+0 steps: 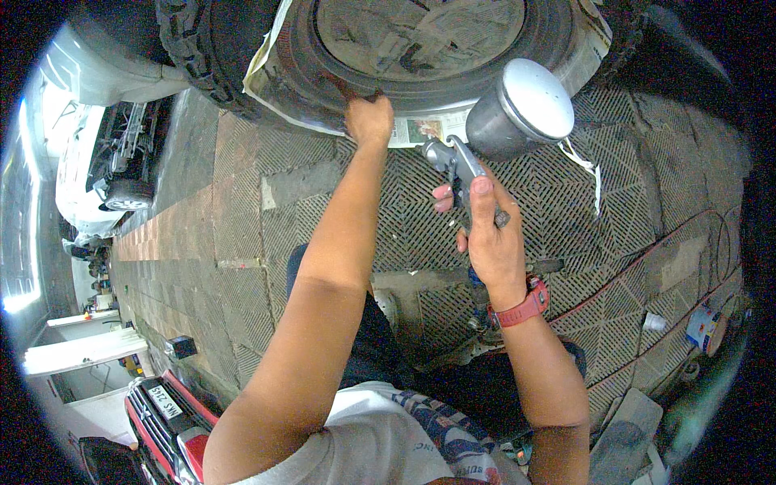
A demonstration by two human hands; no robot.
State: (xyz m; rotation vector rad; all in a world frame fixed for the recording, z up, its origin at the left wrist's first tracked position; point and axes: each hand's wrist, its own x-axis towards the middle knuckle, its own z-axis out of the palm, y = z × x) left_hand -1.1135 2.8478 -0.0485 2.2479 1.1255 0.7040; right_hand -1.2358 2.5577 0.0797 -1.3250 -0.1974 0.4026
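While the spray gun is clamped in the right grip, with fingers curled around it, its cup is carried beyond them, near the wheel rim edged with newspaper. The left grip is placed at the rim; whether its fingers are apart or together cannot be told.

The T-shirt is grey, printed in blue; the trousers are dark; the wristwatch is red.

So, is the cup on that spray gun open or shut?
Shut: a pale round lid covers the top of the grey cup.
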